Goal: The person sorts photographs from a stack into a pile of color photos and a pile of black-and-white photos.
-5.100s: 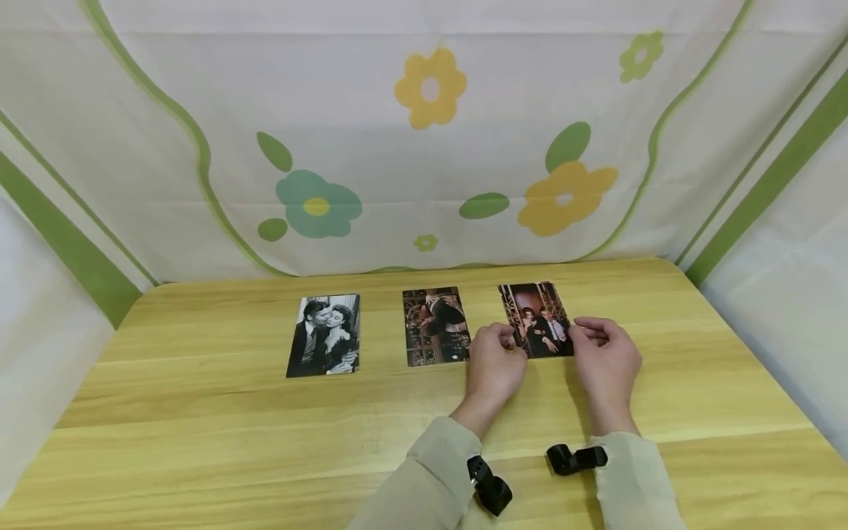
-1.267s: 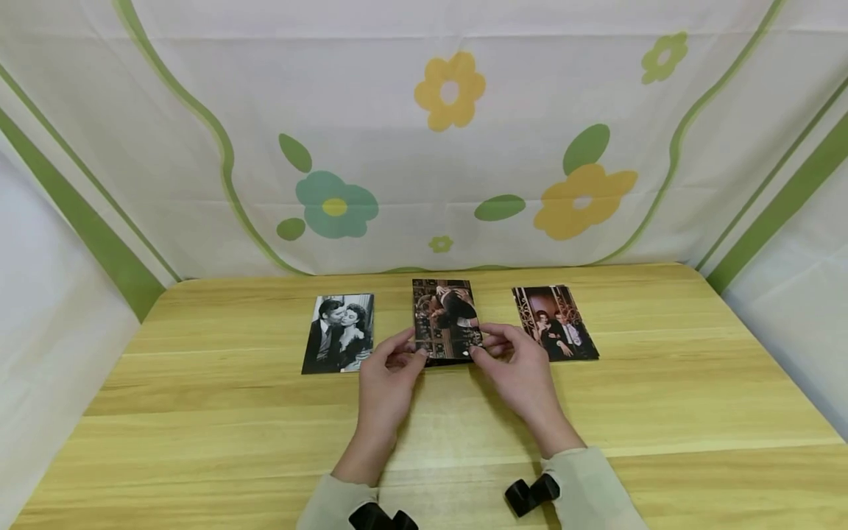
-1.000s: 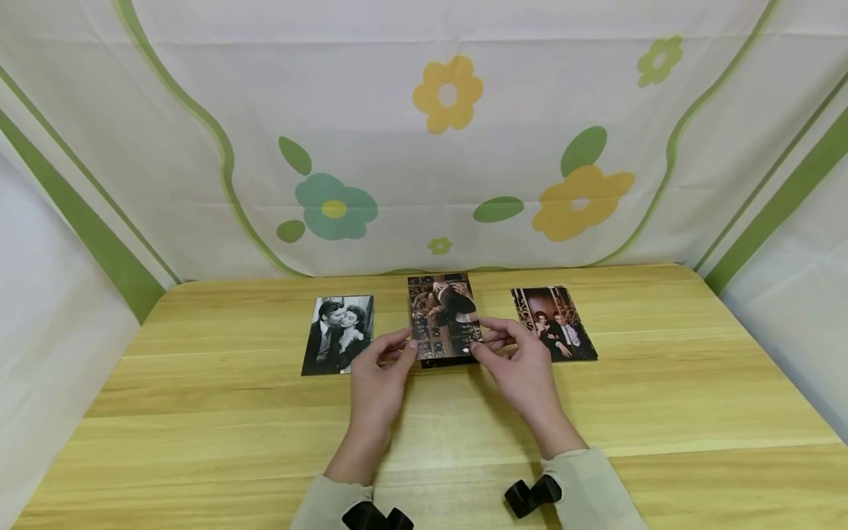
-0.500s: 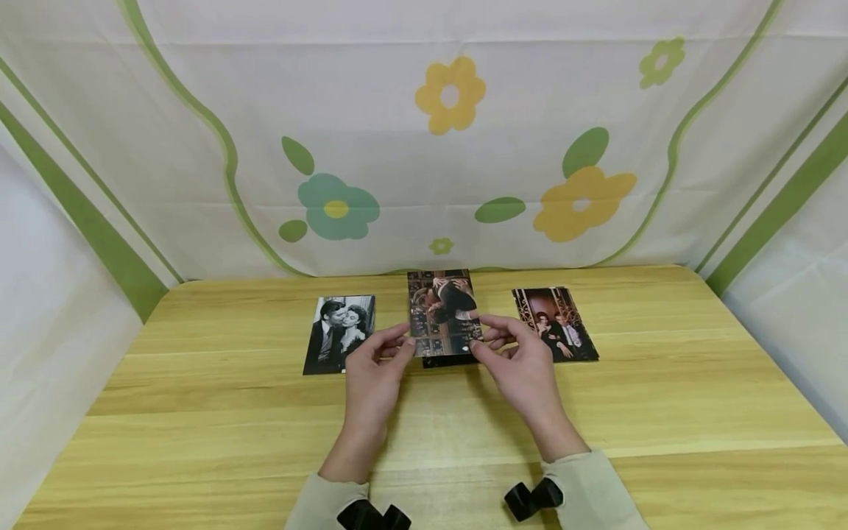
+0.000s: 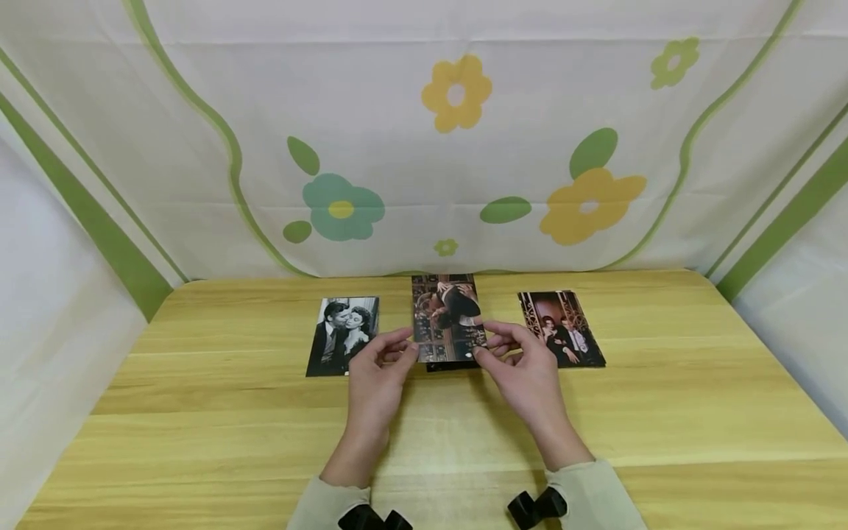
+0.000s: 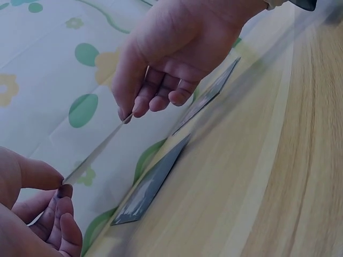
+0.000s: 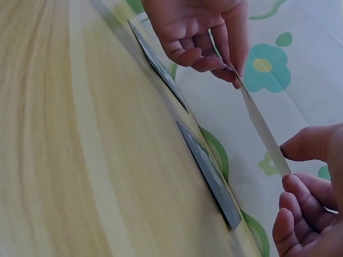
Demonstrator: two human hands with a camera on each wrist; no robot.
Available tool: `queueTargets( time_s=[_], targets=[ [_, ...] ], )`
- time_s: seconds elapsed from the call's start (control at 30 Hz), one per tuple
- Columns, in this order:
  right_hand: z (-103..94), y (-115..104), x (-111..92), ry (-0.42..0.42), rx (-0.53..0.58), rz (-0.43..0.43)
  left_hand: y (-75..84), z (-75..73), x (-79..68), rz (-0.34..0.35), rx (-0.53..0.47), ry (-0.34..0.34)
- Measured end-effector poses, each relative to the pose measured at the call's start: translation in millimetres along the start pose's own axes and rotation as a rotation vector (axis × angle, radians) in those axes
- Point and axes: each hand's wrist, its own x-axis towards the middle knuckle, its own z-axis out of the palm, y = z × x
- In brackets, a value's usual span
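A colour photo of an embracing couple, shown sideways, is held above the middle of the table. My left hand pinches its left edge near the front corner between thumb and fingers. The opposite edge is pinched by my right hand. Both wrist views show the photo nearly edge-on, raised over a dark-faced photo lying on the table. Only a front strip of that lower photo shows in the head view. To the left lies a black-and-white photo of a couple; at right, a colour photo of a seated pair.
The wooden table ends at the back against a white cloth printed with flowers and green lines. White cloth sides flank the table. A black wrist camera sits at the right cuff, another at the left.
Earlier both hands were at the right-hand photo's edges. They have moved left to the middle photo and raised it off the one beneath. Over the last half second it shifted only slightly.
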Motion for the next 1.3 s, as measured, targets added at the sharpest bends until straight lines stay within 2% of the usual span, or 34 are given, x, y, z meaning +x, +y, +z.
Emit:
queueTargets(
  time_s=[0.33, 1.03, 1.17, 1.3],
  targets=[
    [-1.0, 2.9, 1.2, -0.010, -0.015, 0.017, -2.4, -0.2, 2.8, -0.001, -0.005, -0.005],
    [0.1, -0.9, 2.2, 0.034, -0.023, 0.027, -1.2, -0.5, 5.5, -0.016, -0.008, -0.027],
    [-3.0, 0.2, 4.6, 0.065, -0.034, 0.040, 0.6, 6.6, 3.8, -0.017, -0.029, -0.036],
    [-14.0, 3.4, 10.7, 0.137, -0.041, 0.079, 2.4, 26.0, 2.3, -0.004, -0.044, -0.057]
  ],
)
